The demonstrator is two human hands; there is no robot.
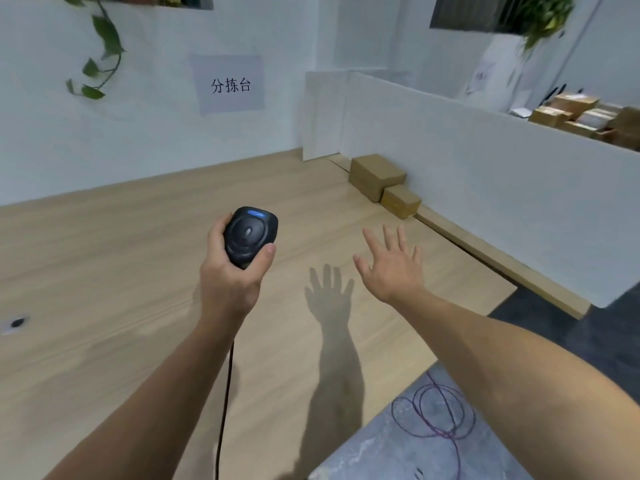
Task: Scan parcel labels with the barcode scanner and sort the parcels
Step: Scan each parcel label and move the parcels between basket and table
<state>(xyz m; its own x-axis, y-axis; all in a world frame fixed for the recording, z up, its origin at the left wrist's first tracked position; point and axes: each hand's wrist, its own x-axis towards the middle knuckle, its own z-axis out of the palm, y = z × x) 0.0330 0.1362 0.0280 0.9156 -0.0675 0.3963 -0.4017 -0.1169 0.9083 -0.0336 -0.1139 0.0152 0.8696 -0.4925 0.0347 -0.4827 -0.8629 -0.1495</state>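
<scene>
Wooden table (104, 271): light grain, fills the centre and left of the frame. White partition (485, 188): runs along the table's right edge from upper centre to the right side. Paper sign (228, 84): printed characters, on the wall at upper centre. Left hand (228, 275): centre frame, fingers and thumb wrapped round the barcode scanner (251, 235), which it holds above the table with a blue light showing on top. Right hand (396, 268): right of centre, fingers spread, empty, raised over the table. Larger parcel (375, 174): brown cardboard, on the table against the partition, upper right of centre. Smaller parcel (400, 200): touching the larger parcel's near side. Black cable (225, 393): hangs from the scanner to the bottom edge.
</scene>
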